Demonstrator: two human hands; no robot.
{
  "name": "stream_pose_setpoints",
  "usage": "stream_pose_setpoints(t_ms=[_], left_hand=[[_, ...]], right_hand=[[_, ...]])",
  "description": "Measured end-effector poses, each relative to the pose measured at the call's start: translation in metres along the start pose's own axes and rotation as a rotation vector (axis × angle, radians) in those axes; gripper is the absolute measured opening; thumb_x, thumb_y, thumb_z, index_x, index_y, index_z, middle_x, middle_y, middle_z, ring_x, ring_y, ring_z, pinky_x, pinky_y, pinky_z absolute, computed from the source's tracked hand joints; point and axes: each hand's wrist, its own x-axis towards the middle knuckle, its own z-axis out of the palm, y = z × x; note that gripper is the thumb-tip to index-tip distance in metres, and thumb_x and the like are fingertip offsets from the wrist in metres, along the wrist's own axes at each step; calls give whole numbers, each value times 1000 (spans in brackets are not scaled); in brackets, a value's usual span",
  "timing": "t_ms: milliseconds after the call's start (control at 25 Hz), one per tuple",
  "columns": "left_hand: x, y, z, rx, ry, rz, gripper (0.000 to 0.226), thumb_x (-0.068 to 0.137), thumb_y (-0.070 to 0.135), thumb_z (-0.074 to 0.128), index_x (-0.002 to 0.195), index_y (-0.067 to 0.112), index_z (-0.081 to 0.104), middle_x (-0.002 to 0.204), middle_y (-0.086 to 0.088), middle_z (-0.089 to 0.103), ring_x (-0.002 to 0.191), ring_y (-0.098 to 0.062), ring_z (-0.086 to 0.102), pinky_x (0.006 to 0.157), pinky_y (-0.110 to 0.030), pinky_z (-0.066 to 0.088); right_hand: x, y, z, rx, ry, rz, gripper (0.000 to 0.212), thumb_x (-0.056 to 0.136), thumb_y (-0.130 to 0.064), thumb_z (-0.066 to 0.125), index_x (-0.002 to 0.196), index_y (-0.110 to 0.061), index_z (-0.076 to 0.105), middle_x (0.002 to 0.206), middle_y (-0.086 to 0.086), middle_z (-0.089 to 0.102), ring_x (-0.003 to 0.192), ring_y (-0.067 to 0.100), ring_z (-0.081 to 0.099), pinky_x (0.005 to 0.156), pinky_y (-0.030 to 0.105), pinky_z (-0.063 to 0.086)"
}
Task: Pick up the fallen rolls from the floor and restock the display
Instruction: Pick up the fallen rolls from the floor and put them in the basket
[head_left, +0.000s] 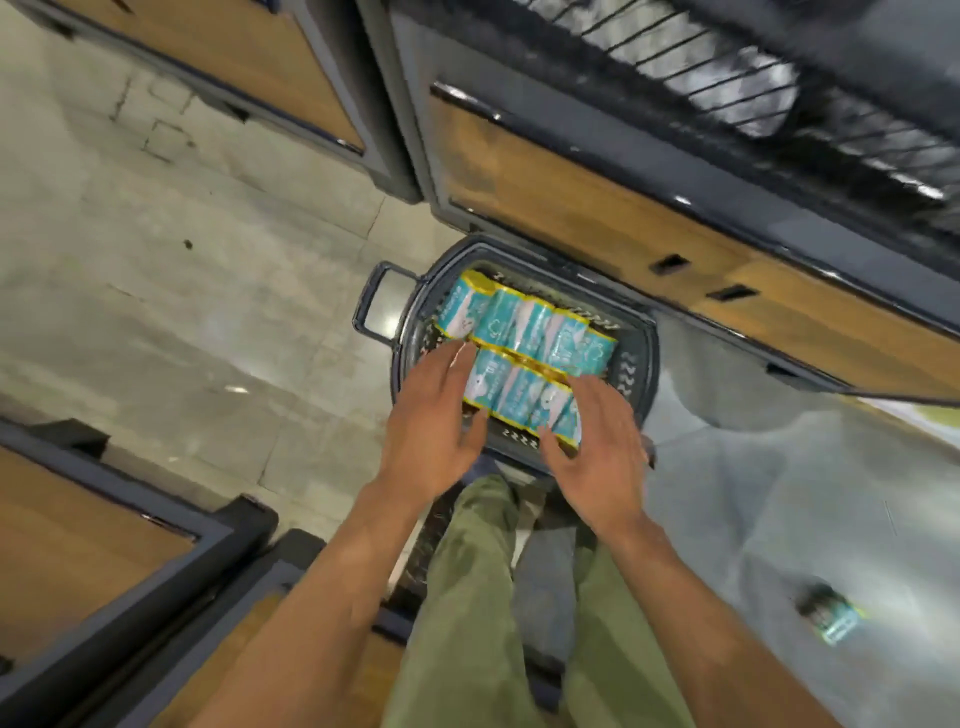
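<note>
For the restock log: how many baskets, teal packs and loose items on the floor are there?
Basket: 1
Teal packs in it: 2, one behind the other
Loose teal item on the floor: 1, too blurred to identify
Total: 4

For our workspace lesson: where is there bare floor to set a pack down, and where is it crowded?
Bare floor lies left of the basket, between the wood-fronted display units. Grey floor right of the basket is free except one small packet. Crowded: the basket, filled by roll packs, with the left hand and right hand flanking the near pack.
</note>
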Motion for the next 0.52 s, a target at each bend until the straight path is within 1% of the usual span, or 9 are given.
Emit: stream_pose_setpoints(t_ms=[160, 280, 400, 520], left_hand=[[-26, 105, -47, 127, -111, 213, 74, 90, 35, 63, 152, 4, 39, 156, -18, 40, 141, -38, 41, 115, -50, 35], [-42, 186, -55, 186, -170, 275, 71, 92, 44, 51, 152, 7, 41, 158, -15, 40, 143, -35, 38, 118, -50, 32], [-52, 276, -38, 215, -223, 384, 74, 90, 46, 47, 154, 9, 39, 159, -12, 39, 146, -31, 35, 120, -49, 28], [-75, 378, 2, 258, -263, 552, 76, 89, 48, 46, 154, 9, 39, 159, -10, 40, 146, -29, 37, 122, -46, 27]], right_hand=[[-79, 0, -90, 32, 63, 148, 73, 90, -48, 61, 150, -10, 45, 153, 13, 47, 143, 35, 40, 119, 51, 35], [-142, 28, -152, 18, 113, 261, 81, 89, -58, 52, 152, -9, 42, 157, 16, 43, 146, 36, 38, 121, 49, 33], [-217, 77, -214, 20, 207, 360, 85, 87, -62, 47, 155, -11, 39, 159, 13, 40, 148, 35, 36, 121, 48, 31], [-301, 144, -267, 48, 343, 482, 86, 87, -64, 44, 156, -14, 35, 161, 10, 37, 149, 31, 33, 122, 49, 31]])
